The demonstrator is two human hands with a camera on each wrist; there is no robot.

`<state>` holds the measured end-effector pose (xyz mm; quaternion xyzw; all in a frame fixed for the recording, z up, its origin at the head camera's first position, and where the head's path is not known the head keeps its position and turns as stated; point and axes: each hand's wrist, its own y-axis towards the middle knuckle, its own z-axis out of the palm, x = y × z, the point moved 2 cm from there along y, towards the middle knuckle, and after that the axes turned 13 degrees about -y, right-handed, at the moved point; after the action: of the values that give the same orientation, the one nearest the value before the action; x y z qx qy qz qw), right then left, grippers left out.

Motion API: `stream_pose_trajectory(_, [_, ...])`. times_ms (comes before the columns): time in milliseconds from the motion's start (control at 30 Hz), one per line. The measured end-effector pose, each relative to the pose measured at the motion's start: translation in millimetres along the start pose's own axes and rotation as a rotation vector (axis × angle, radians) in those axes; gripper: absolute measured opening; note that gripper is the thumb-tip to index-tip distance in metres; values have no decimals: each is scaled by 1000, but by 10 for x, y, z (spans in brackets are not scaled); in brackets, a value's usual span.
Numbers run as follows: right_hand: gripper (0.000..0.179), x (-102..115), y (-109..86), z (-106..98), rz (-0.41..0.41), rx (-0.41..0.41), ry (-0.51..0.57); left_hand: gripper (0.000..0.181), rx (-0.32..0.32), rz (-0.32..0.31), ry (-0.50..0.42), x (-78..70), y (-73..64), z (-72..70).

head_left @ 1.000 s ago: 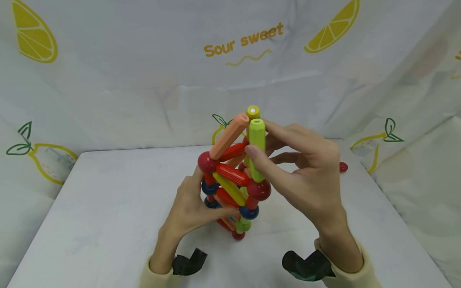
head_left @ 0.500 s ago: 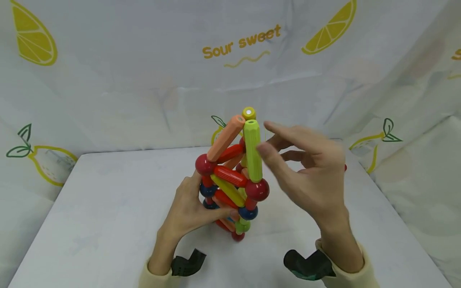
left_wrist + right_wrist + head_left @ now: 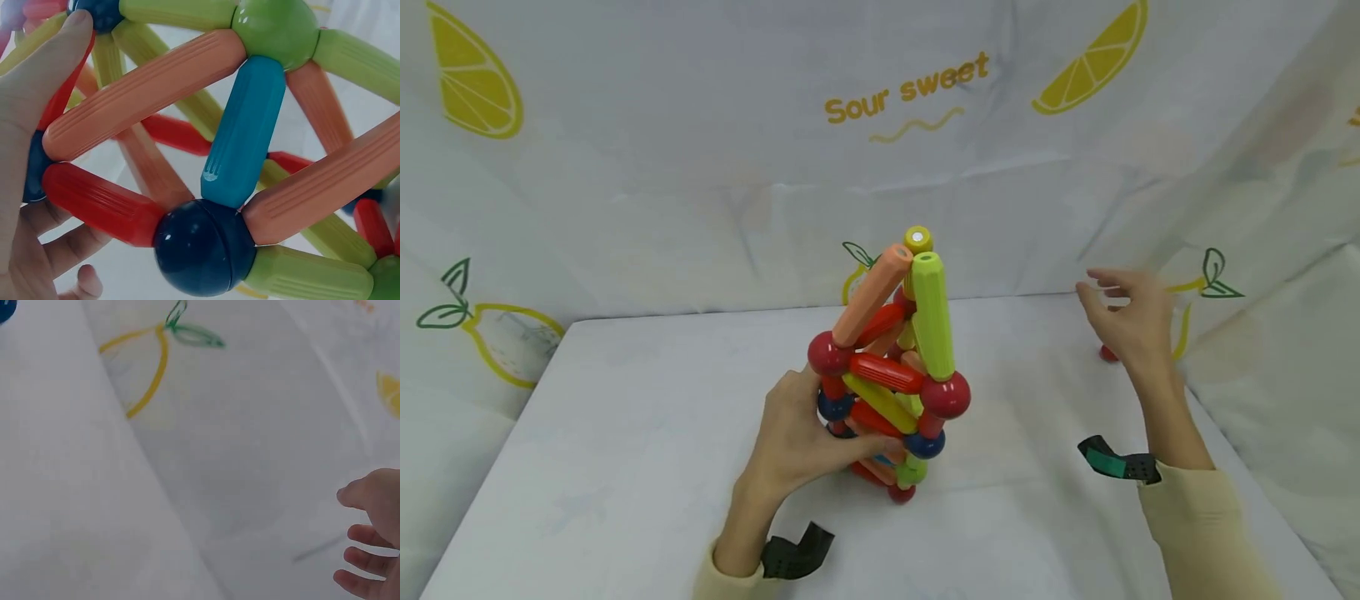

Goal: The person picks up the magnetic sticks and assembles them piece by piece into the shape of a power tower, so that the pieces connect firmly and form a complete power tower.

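Observation:
A tall frame of magnetic rods and balls stands mid-table in the head view. My left hand (image 3: 786,437) grips its left side, the thumb across the front. At the top, a peach rod (image 3: 874,296), a lime green rod (image 3: 933,317) and a yellow rod (image 3: 917,240) lean together. The lime rod rises from a dark red ball (image 3: 946,395). A teal rod (image 3: 244,131) joins a green ball (image 3: 275,28) to a dark blue ball (image 3: 205,247) in the left wrist view. My right hand (image 3: 1131,321), fingers loosely bent, holds nothing above a red ball (image 3: 1107,354).
The white table (image 3: 625,433) runs back to a hanging cloth (image 3: 700,217) printed with lemons. The red ball lies close to the table's right edge. Part of a dark blue ball (image 3: 6,309) shows in the right wrist view's corner.
My right hand has let go of the lime green rod and moved far right, over the red ball. The rod stays up, and my left hand keeps its grip on the frame.

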<state>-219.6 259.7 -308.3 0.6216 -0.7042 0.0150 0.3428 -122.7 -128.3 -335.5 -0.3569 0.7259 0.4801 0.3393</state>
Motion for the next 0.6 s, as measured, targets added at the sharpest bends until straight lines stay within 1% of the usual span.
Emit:
stream_pose_trajectory(67, [36,-261,5,76,-3,73,-104,82,-16,26,11,-10,0,33])
stream_pose_trajectory(200, [39,-761,-27,226,-48,170,-292,78,-63,97,26,-30,12,137])
stream_pose_trajectory(300, [42,-1052,-76,320,-59,267,-387,78,-103,128,39,-43,24,214])
stream_pose_trajectory(367, [41,-1173,-111,367,-35,328,-406,79,-122,132,43,-49,29,251])
stream_pose_trajectory(400, [40,-1215,-125,386,-18,346,-408,80,-129,132,47,-51,29,263])
stream_pose_trajectory(500, [38,-1276,-164,444,29,359,-377,81,-140,129,56,-55,30,278])
stream_pose_trajectory(600, [37,-1272,-197,501,68,370,-336,81,-145,118,56,-54,29,274])
